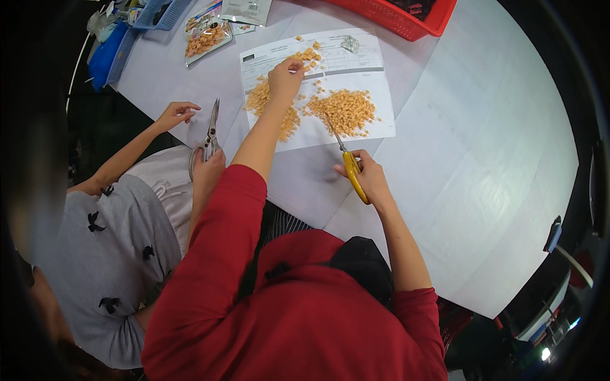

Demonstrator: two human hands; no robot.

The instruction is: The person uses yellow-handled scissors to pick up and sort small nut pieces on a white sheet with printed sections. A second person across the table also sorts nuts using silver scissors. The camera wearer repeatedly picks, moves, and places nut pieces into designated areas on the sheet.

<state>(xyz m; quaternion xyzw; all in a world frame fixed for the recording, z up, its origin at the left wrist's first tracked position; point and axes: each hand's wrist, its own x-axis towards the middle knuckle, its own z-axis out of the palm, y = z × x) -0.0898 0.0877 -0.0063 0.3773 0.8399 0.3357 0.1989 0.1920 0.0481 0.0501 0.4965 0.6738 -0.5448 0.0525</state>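
Observation:
My right hand (368, 177) grips yellow-handled scissors (356, 178), whose blades point at a heap of small orange-tan cubes (348, 110). Above the left side of a printed paper sheet (375, 76), my left hand (286, 79) has its fingertips pinched together. Whatever those fingers hold, if anything, is hidden. Larger cubes (309, 54) lie just beyond it, near the sheet's far edge. A second heap of small pieces (257, 98) is partly covered by my left forearm. A small clear-and-silver packet (349, 44) rests at the sheet's upper right.
At my left, a person in grey holds metal scissors (210, 130); their other hand (177, 116) is at the table edge. Farther back are a pouch of orange pieces (206, 39), a silver pouch (246, 9), blue baskets (160, 14) and a red basket (406, 24). The white table (483, 171) extends right.

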